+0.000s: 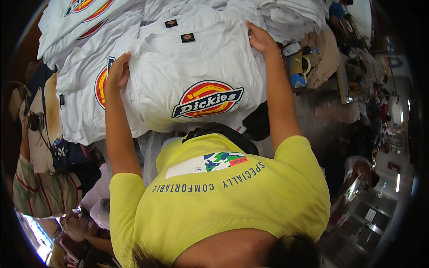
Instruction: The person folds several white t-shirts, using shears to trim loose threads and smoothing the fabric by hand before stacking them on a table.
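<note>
A white T-shirt (165,71) with a red, yellow and dark blue chest print is spread in front of me, its neckline toward the far side. My left hand (118,70) grips its left shoulder edge, fingers curled over the cloth. At the opposite shoulder my right hand (260,37) pinches the fabric between thumb and fingers. The near part of the shirt hangs down toward my waist. Beneath and behind it lie more white T-shirts (80,85) with the same print, partly covered.
Folded white shirts (89,22) are piled at the far left, and bunched white cloth (290,15) lies at the far right. Past my right hand are a tape roll (306,65) and brown cloth (322,53). A person in a striped shirt (44,187) works at my left.
</note>
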